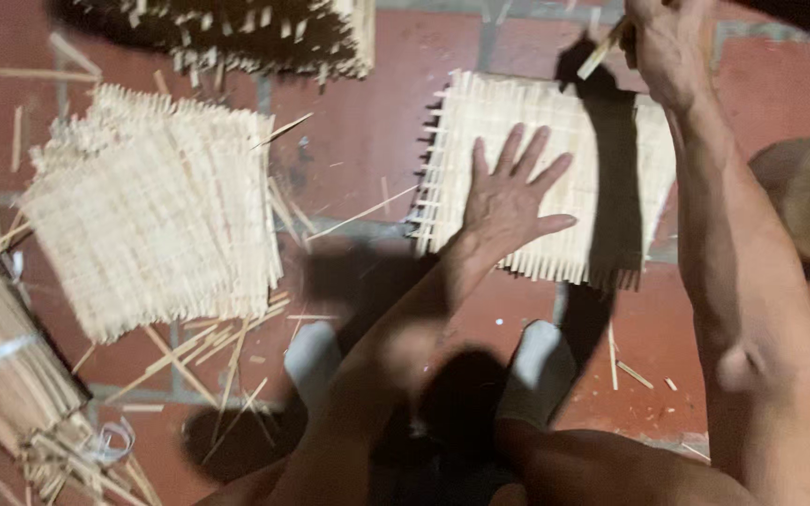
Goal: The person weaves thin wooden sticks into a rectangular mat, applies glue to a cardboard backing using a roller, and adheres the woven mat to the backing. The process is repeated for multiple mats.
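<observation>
My left hand (508,192) lies flat, fingers spread, on a pale woven bamboo mat (466,122) on the red tiled floor. My right hand (663,42) reaches to the mat's far right corner and is closed around a thin bamboo strip (600,54). My right forearm crosses above the mat's right side and casts a dark shadow on it. My feet in grey slippers (313,361) show just below the mat.
A stack of finished woven mats (157,220) lies at the left. Another woven piece (236,37) is at the top edge. Bundled bamboo strips (2,356) sit at the lower left. Loose slivers (208,351) litter the red tiles (358,112).
</observation>
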